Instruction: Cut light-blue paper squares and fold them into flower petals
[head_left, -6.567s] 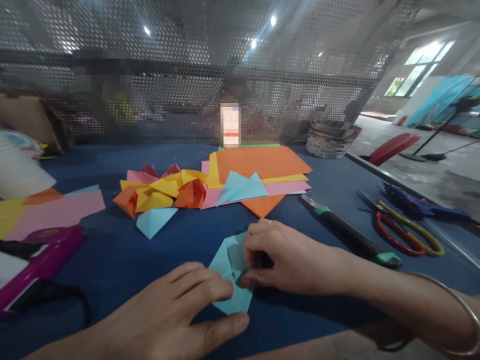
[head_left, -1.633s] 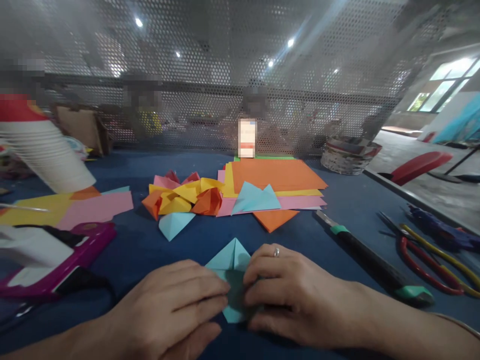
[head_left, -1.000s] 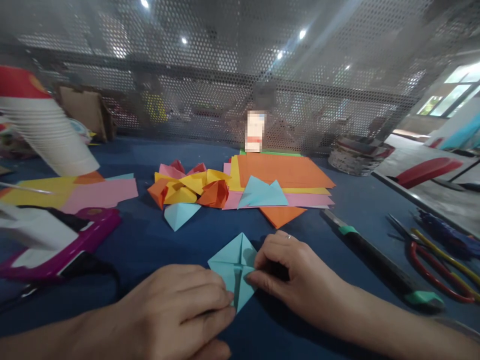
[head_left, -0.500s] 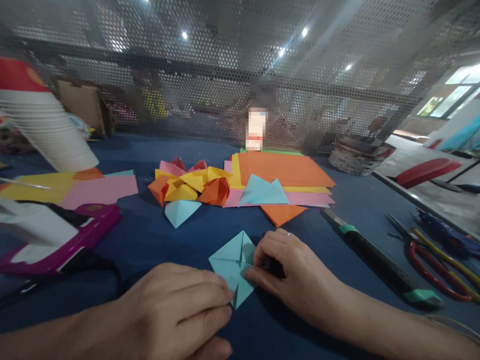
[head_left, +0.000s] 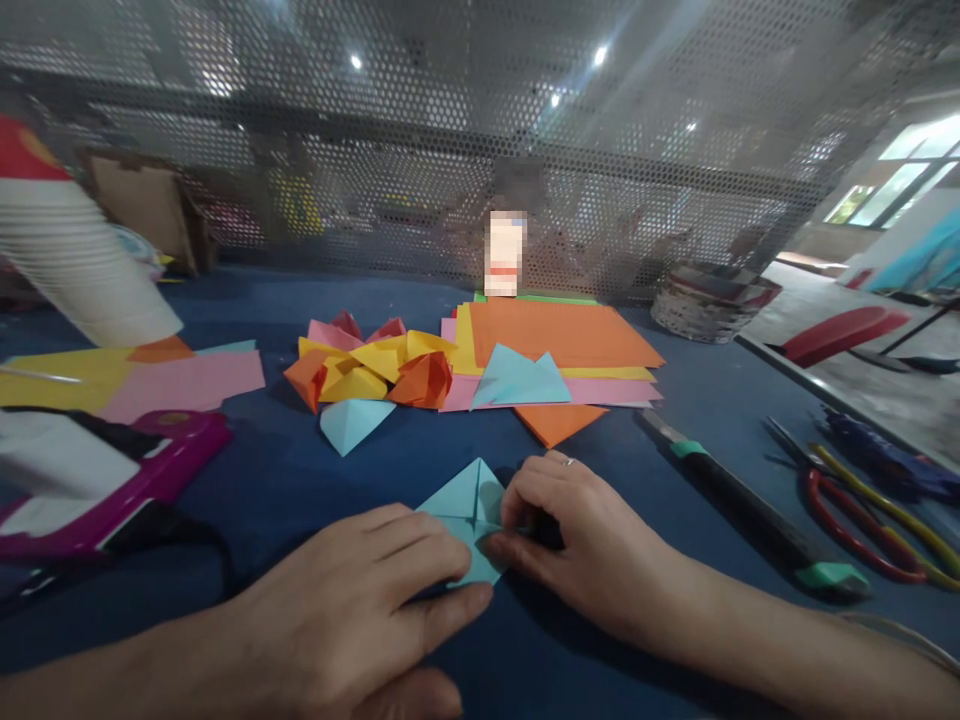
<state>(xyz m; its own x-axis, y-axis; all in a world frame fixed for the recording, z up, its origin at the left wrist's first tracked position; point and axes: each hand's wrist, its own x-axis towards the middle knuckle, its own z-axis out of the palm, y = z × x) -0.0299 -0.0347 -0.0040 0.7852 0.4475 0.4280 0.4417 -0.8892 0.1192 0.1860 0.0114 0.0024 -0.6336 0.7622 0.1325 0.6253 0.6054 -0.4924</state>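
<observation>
A light blue paper, folded into a creased square with flaps meeting at its middle, lies on the dark blue table in front of me. My right hand pinches its right corner between thumb and curled fingers. Over the lower left of the paper lies my left hand, fingers stretched out flat and covering that side and part of the bottom corner. Just beyond are a folded light blue piece and an orange folded paper.
Folded yellow, orange and pink pieces sit beside a stack of coloured paper. At right lie a utility knife and red-and-yellow-handled pliers. At left are a purple-and-white device and stacked paper cups. A mesh screen stands behind.
My left hand has slid right and up over the blue paper, covering its left corner. My right hand keeps its pinch. The whole view has shifted slightly.
</observation>
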